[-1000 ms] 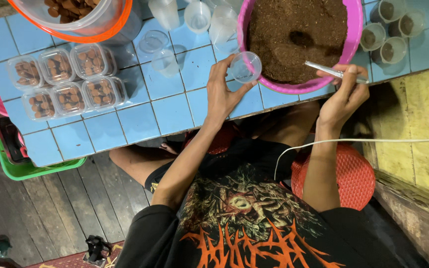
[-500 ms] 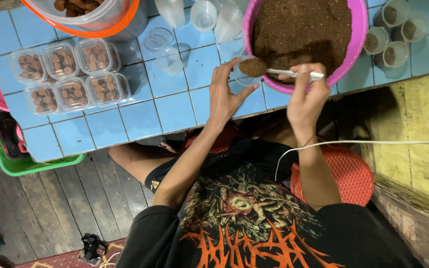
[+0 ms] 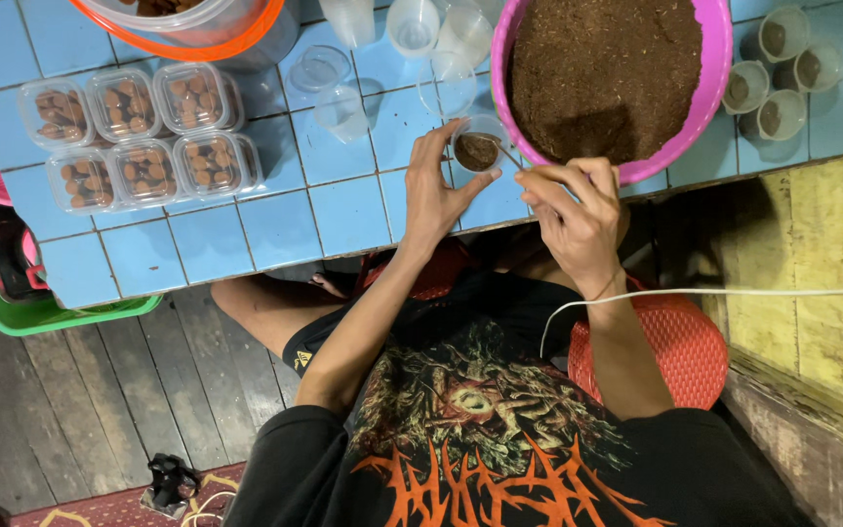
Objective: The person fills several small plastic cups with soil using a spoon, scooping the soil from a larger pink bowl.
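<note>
Left hand [image 3: 436, 190] has its fingers curled around a small clear plastic cup [image 3: 477, 151] that sits on the blue tiled counter [image 3: 343, 210], holding it steady right at the 7 o'clock edge of the big pink plastic basin [image 3: 700, 93] full of dark brown crumbly stuff. The cup already has some of the same brown material in it. Right hand [image 3: 578, 210] is just beside it, at roughly 4 o'clock from the cup, fingers pinched narrow around a thin metal spoon [image 3: 507, 156] whose tip is in the cup's mouth (the bowl end is mostly hidden, so can't say how loaded it is). Over at 9 o'clock from the hands there's a block of six clear lidded plastic boxes [image 3: 134, 132] packed with brown round pieces, and at 12 o'clock a few empty clear cups [image 3: 412, 24] stacked or tipped over. At 2 o'clock, past the basin, four small filled cups [image 3: 778, 73] sit clustered. An orange-rimmed clear tub [image 3: 197, 20] is at 11 o'clock, partly cut off.
</note>
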